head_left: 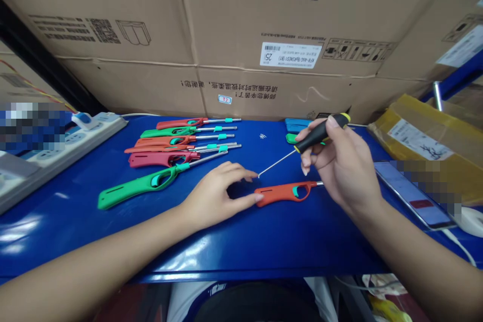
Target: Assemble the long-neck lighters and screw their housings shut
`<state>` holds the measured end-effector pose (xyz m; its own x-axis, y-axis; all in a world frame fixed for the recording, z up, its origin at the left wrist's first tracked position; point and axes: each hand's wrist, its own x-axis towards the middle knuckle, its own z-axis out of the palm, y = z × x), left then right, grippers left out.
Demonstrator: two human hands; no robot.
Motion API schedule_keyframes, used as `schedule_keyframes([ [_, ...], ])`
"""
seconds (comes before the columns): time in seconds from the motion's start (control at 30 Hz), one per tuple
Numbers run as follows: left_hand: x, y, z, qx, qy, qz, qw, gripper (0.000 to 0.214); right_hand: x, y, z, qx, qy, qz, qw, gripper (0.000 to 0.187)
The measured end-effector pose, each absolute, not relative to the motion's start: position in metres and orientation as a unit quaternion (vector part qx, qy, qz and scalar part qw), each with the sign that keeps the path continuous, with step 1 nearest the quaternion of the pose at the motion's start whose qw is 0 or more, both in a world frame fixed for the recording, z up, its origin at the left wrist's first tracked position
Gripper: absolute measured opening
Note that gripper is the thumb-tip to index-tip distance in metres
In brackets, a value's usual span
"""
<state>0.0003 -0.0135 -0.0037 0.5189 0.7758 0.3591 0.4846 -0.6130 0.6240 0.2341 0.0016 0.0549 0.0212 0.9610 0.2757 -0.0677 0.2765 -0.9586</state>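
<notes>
My right hand (350, 166) grips a screwdriver (313, 138) by its black-and-yellow handle, the thin shaft slanting down to the left. Its tip meets the index fingertip of my left hand (215, 191); whether a tiny screw sits there is too small to tell. My left thumb rests on the butt end of an orange lighter (277, 193) with a long metal nozzle, which lies flat on the table. Thumb and index finger are spread apart. My right hand partly covers the lighter's nozzle. To the left lie a green lighter (132, 191) and several red, orange and green ones.
Behind the blue table (226, 251) stands a large cardboard box (234, 25). A power strip (75, 141) runs along the left. Small white bits (262, 136) lie mid-table; blue and green pieces sit behind my right hand. A phone (411, 196) and a yellow-taped parcel (433, 141) are right.
</notes>
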Motion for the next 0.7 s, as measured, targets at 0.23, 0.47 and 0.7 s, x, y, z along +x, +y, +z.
schedule_keyframes([
  [0.23,0.002,-0.016,0.003,0.758,0.374,0.388,0.367,0.019,0.234,0.002,0.036,-0.415,-0.500,0.486,0.585,0.023],
  [0.47,0.002,-0.015,-0.001,0.779,0.352,0.399,0.331,0.008,0.235,0.007,0.030,-0.393,-0.491,0.527,0.571,0.024],
  [0.7,0.001,-0.012,-0.005,0.796,0.339,0.398,0.304,0.009,0.237,0.006,0.031,-0.367,-0.483,0.539,0.585,0.025],
])
